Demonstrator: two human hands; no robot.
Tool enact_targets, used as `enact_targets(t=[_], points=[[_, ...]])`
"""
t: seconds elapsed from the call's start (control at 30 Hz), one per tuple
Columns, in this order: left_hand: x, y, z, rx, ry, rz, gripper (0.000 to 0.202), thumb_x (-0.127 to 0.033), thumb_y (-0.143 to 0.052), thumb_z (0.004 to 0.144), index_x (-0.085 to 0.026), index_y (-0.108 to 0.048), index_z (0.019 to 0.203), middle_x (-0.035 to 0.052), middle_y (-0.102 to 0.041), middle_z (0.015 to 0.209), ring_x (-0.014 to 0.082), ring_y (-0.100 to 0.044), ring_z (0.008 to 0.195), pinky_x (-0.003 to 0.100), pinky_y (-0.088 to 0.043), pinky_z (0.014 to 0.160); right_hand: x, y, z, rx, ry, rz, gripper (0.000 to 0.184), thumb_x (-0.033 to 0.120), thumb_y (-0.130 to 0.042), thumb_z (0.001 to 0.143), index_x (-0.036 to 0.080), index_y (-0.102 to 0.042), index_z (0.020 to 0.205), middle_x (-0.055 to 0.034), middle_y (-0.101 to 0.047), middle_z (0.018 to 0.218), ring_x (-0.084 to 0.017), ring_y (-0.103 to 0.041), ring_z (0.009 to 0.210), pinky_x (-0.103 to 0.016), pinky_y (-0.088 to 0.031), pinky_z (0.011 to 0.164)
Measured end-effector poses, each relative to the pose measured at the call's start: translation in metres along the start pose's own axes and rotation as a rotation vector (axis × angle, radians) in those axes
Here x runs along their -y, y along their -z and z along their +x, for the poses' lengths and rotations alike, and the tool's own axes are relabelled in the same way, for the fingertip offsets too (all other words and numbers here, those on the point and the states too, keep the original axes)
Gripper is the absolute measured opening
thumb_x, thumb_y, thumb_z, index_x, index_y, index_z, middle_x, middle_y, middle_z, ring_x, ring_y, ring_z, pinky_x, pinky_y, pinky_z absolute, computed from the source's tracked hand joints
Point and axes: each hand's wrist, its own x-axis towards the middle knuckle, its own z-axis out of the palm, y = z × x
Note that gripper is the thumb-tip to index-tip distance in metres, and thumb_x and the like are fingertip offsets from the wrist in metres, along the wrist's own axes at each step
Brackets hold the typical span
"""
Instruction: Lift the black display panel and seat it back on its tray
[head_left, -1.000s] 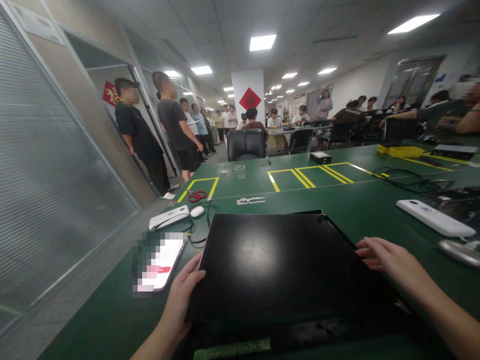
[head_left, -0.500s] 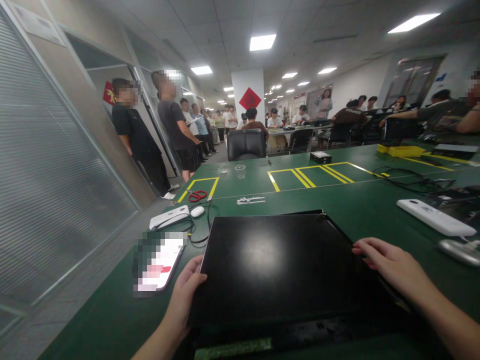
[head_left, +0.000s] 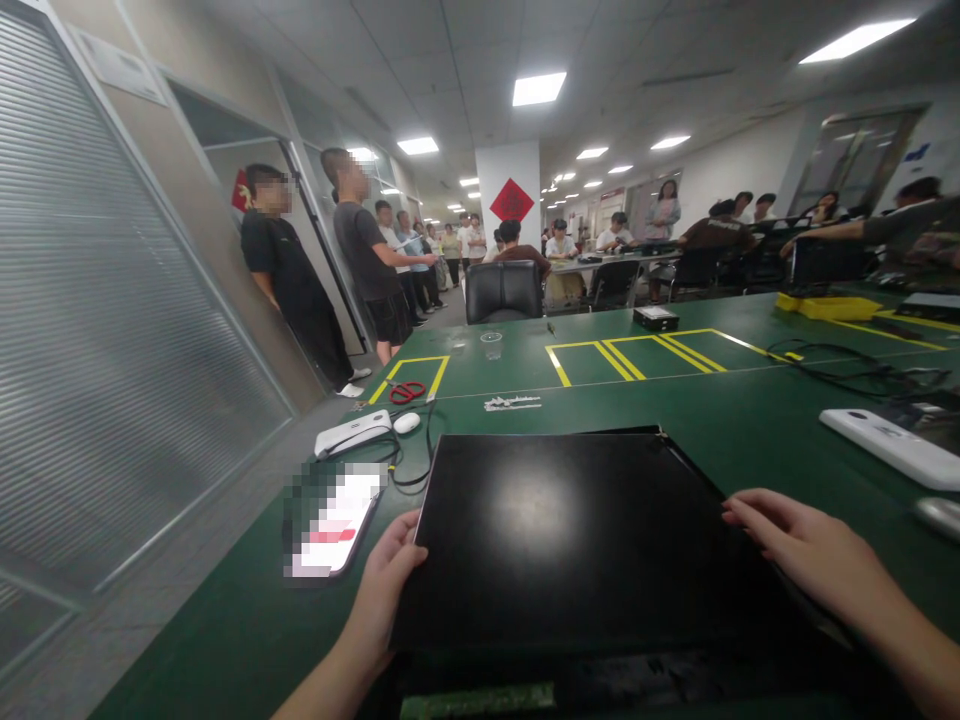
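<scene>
A flat black screen panel (head_left: pixel 555 540) with a bright reflection lies tilted in front of me, over a dark frame (head_left: pixel 664 440) whose corner shows at the back right. At the panel's left edge, my left hand (head_left: pixel 394 570) grips it, thumb on top and fingers partly hidden. My right hand (head_left: pixel 787 540) has its fingers pinched together at the right edge; the exact contact there is hard to make out. Below the panel's near edge, a green strip like a circuit board (head_left: pixel 480 700) shows in the shadow.
On the green table (head_left: pixel 247 640) lie a lit phone (head_left: pixel 337 525), a white power bank (head_left: pixel 352 435), red scissors (head_left: pixel 407 392) and white scraps (head_left: pixel 512 403). Farther off are a clear cup (head_left: pixel 491 346), yellow tray (head_left: pixel 825 306) and white device (head_left: pixel 889 445). Several people stand or sit beyond.
The whole view has shifted slightly, so everything appears a little farther right. Both hands stay at the panel's edges, and the panel keeps about the same tilt.
</scene>
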Motion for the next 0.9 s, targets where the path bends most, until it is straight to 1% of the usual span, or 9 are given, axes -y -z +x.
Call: enact_targets(t=[0.1, 0.2, 0.27, 0.4, 0.5, 0.63, 0.73, 0.9], points=[[0.0003, 0.0004, -0.0008, -0.01, -0.001, -0.012, 0.041, -0.022, -0.075, 0.061, -0.018, -0.074, 0.102, 0.0029, -0.081, 0.081, 0.0288, -0.075, 0.081, 0.032, -0.051, 0.067, 0.0019, -0.0001, -0.0015, -0.05, 0.094, -0.181, 0.045, 0.071, -0.058, 0.071, 0.034, -0.077, 0.089, -0.0039, -0.082, 0.093, -0.032, -0.07, 0.08, -0.044, -0.053, 0.069], [0.0008, 0.0005, -0.0019, -0.021, 0.009, -0.03, 0.041, -0.022, -0.073, 0.06, -0.018, -0.073, 0.101, 0.0023, -0.081, 0.08, 0.0265, -0.074, 0.075, 0.032, -0.052, 0.068, -0.0003, -0.001, -0.0008, -0.063, 0.159, -0.226, 0.053, 0.076, -0.05, 0.073, 0.033, -0.077, 0.091, -0.0043, -0.082, 0.092, -0.03, -0.071, 0.072, -0.043, -0.053, 0.065], [0.0012, 0.0008, -0.0021, -0.026, 0.007, -0.025, 0.041, -0.021, -0.073, 0.06, -0.019, -0.073, 0.101, 0.0017, -0.08, 0.079, 0.0246, -0.072, 0.07, 0.032, -0.052, 0.069, -0.0028, -0.0021, 0.0005, -0.063, 0.182, -0.246, 0.055, 0.077, -0.048, 0.075, 0.033, -0.077, 0.092, -0.0046, -0.082, 0.092, -0.029, -0.071, 0.071, -0.042, -0.053, 0.063], [0.0021, 0.0019, -0.0014, -0.022, -0.003, -0.005, 0.039, -0.022, -0.072, 0.061, -0.018, -0.074, 0.099, 0.0019, -0.08, 0.081, 0.0236, -0.072, 0.07, 0.032, -0.052, 0.07, -0.0054, -0.0039, 0.0019, -0.06, 0.178, -0.279, 0.056, 0.077, -0.047, 0.076, 0.034, -0.077, 0.094, -0.0037, -0.082, 0.093, -0.03, -0.072, 0.074, -0.043, -0.053, 0.066], [0.0023, 0.0019, -0.0015, -0.019, -0.006, -0.012, 0.038, -0.022, -0.072, 0.061, -0.018, -0.075, 0.098, 0.0023, -0.081, 0.082, 0.0242, -0.072, 0.071, 0.032, -0.052, 0.07, -0.0026, -0.0031, 0.0007, -0.041, 0.152, -0.298, 0.056, 0.076, -0.045, 0.075, 0.034, -0.076, 0.095, -0.0032, -0.081, 0.093, -0.031, -0.073, 0.078, -0.045, -0.054, 0.068], [0.0018, 0.0006, -0.0027, -0.035, -0.008, -0.022, 0.039, -0.021, -0.072, 0.06, -0.018, -0.075, 0.098, 0.0024, -0.08, 0.082, 0.0255, -0.073, 0.073, 0.033, -0.052, 0.07, 0.0024, -0.0005, -0.0014, -0.013, 0.129, -0.321, 0.055, 0.074, -0.045, 0.072, 0.034, -0.076, 0.095, -0.0033, -0.082, 0.092, -0.033, -0.074, 0.08, -0.046, -0.054, 0.068], [0.0017, -0.0004, -0.0033, -0.042, -0.01, -0.021, 0.039, -0.021, -0.072, 0.06, -0.018, -0.075, 0.099, 0.0024, -0.081, 0.081, 0.0263, -0.074, 0.075, 0.033, -0.052, 0.07, 0.0016, -0.0002, -0.0006, -0.015, 0.146, -0.299, 0.053, 0.073, -0.047, 0.073, 0.034, -0.076, 0.095, -0.0033, -0.082, 0.092, -0.032, -0.075, 0.079, -0.045, -0.055, 0.068], [0.0039, -0.0008, -0.002, -0.011, -0.002, -0.051, 0.038, -0.019, -0.072, 0.06, -0.018, -0.074, 0.099, 0.0023, -0.081, 0.081, 0.0286, -0.075, 0.082, 0.032, -0.051, 0.067, -0.0029, -0.0012, 0.0012, -0.004, 0.162, -0.275, 0.051, 0.071, -0.048, 0.075, 0.033, -0.076, 0.095, -0.0037, -0.082, 0.09, -0.031, -0.075, 0.08, -0.043, -0.055, 0.069]])
